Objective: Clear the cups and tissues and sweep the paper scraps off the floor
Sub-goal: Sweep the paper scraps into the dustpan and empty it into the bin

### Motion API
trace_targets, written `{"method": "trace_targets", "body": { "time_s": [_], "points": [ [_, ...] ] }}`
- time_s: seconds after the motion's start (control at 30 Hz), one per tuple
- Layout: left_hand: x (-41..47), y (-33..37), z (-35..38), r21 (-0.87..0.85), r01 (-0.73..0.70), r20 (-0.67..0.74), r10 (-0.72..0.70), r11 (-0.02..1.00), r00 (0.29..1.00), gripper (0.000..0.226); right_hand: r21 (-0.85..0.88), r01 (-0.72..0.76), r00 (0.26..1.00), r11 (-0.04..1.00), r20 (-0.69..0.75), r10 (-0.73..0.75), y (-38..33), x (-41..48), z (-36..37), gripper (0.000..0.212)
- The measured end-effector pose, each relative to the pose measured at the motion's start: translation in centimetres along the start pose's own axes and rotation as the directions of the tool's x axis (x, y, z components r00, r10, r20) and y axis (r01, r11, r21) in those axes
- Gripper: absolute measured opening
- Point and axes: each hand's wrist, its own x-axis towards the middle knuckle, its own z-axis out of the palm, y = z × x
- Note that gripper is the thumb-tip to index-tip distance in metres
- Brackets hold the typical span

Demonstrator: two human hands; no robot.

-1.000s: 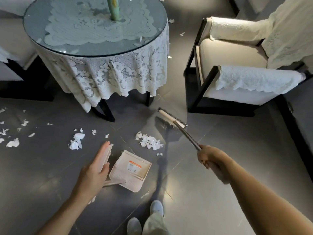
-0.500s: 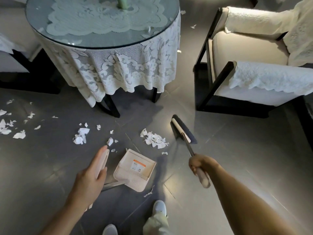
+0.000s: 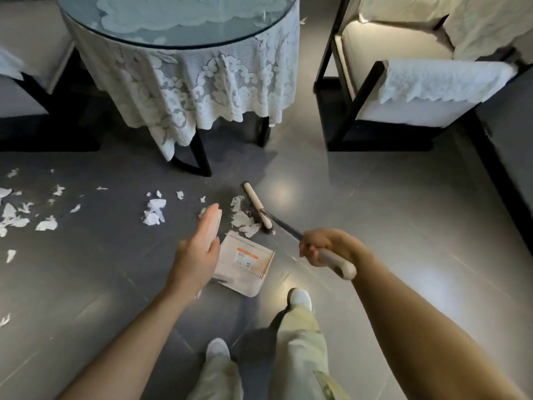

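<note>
My right hand (image 3: 323, 245) grips the cream handle of a broom (image 3: 258, 204), whose head rests on the dark floor against a small pile of white paper scraps (image 3: 243, 219). That pile lies just in front of the mouth of a cream dustpan (image 3: 245, 261) standing on the floor. My left hand (image 3: 199, 249) holds the top of the dustpan's upright handle, fingers stretched along it. More scraps (image 3: 153, 212) lie to the left, and several others (image 3: 17, 215) are scattered at the far left.
A round glass table (image 3: 178, 27) with a lace cloth stands ahead, its dark legs close to the broom. A white armchair (image 3: 418, 82) is at the right and another seat (image 3: 26, 82) at the left. My feet (image 3: 300, 298) are behind the dustpan.
The broom head has swept left and toward me, pushing the scrap pile up to the dustpan's mouth. My right hand moved closer in. The view has shifted forward.
</note>
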Motion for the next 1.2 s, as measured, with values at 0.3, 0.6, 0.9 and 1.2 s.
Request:
{"method": "trace_targets", "body": {
  "time_s": [0.3, 0.6, 0.9, 1.2],
  "points": [
    [-3.8, -6.2, -7.0, 0.001, 0.039, 0.077, -0.039, 0.999, 0.996, 0.065, -0.340, -0.091, 0.979, 0.936, -0.203, 0.022, 3.8, 0.7, 0.4, 0.012],
    [-4.2, -10.1, -10.4, 0.053, 0.029, 0.031, -0.030, 0.998, 0.999, 0.062, -0.376, 0.034, 0.989, 0.926, -0.122, -0.086, 3.9, 2.6, 8.2, 0.023],
    [-2.9, -14.2, -14.1, 0.006, 0.116, 0.022, -0.116, 0.993, 0.993, 0.064, -0.320, -0.033, 0.999, 0.947, 0.000, 0.035, 3.3, 3.8, 20.9, 0.022],
    [-2.5, -18.4, -18.2, 0.035, 0.027, 0.135, -0.032, 0.999, 0.990, 0.064, -0.398, 0.083, 0.940, 0.914, -0.274, -0.205, 8.8, -0.9, 24.3, 0.013]
  ]
}}
